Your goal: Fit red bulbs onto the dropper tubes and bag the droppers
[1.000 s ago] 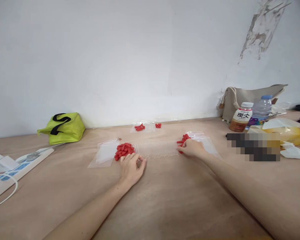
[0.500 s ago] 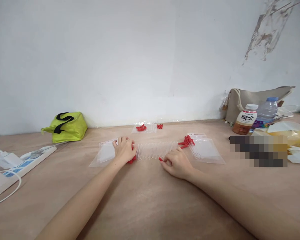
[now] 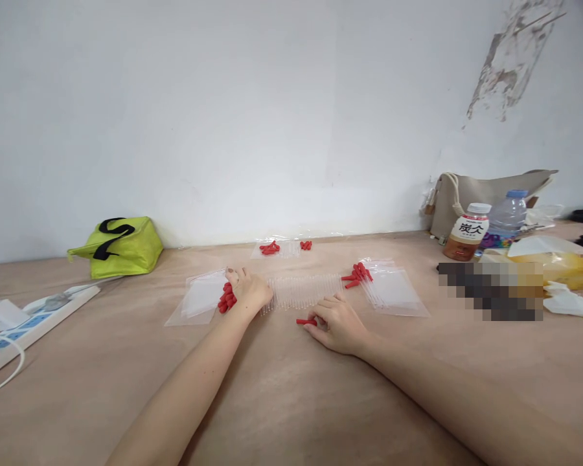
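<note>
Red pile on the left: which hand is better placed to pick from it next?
The left hand, I'd judge: it is at the red pile, partly covering it. The right hand is farther off, at the near edge of the clear sticks, and holds a red piece.

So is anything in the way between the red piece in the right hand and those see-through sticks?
Nothing visible is. The right hand holds the red piece on the near side of the clear sticks, with a strip of brown tabletop between.
</note>
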{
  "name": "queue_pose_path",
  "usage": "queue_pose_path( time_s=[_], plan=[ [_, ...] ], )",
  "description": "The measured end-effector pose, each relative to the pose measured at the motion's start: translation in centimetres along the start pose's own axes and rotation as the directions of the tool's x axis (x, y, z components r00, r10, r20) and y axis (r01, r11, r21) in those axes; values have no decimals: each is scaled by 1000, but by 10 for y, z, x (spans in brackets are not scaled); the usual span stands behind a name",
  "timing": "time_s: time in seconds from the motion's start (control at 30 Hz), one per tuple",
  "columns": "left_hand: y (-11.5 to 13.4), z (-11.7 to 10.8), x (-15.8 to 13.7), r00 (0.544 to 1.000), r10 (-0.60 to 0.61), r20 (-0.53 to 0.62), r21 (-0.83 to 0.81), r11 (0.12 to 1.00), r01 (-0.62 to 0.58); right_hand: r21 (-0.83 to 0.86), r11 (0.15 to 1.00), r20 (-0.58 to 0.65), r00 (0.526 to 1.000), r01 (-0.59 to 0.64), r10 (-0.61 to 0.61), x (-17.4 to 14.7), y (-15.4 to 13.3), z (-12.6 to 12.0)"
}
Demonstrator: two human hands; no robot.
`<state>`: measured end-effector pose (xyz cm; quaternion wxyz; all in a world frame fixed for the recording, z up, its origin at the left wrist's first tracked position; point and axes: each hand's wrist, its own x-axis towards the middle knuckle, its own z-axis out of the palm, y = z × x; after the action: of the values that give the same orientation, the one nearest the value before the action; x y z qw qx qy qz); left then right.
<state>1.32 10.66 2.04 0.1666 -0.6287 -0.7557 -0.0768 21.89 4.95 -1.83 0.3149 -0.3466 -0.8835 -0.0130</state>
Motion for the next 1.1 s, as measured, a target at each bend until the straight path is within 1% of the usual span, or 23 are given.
queue_pose_path(
  time_s=[0.13, 0.3, 0.43, 0.53, 0.6, 0.7, 0.73, 0.8, 0.87, 0.97, 1.1],
  plan=[
    [1, 2, 6, 998, -41, 56, 6, 999, 41, 14, 1000, 17, 1000, -7, 7, 0, 1, 0],
    [1, 3, 5, 999, -30, 36, -3, 1000, 30, 15, 1000, 22, 1000, -12, 12, 0, 1, 1],
    [5, -3, 1, 1000, 21, -7, -44, 999, -21, 36, 999, 20, 1000, -4, 3, 0, 1, 0],
    [9, -14, -9, 988, 124, -86, -109, 985, -133, 105, 994, -22, 999, -25, 27, -1, 2, 1],
    [9, -19, -22, 961, 241, -135, -166, 951, -262, 182, 982, -57, 996, -55, 66, -2, 4, 2],
    [2, -18, -46, 886, 431, -172, -253, 850, -462, 279, 956, -96, 988, -89, 120, -3, 7, 4],
    [-1, -15, -54, 852, 485, -197, -291, 801, -523, 295, 951, -102, 987, -91, 126, -3, 8, 4],
    [-7, -5, -66, 765, 564, -311, -406, 649, -644, 306, 950, -102, 989, -69, 105, -3, 9, 4],
    [-11, 3, -73, 724, 570, -388, -469, 554, -688, 308, 951, -89, 995, -23, 53, -2, 9, 4],
    [-11, 8, -75, 714, 560, -421, -493, 519, -698, 334, 942, -84, 996, 23, 6, -2, 7, 1],
    [-8, 5, -74, 714, 569, -408, -499, 516, -696, 382, 924, -67, 997, -2, 30, -2, 6, -2]
  ],
)
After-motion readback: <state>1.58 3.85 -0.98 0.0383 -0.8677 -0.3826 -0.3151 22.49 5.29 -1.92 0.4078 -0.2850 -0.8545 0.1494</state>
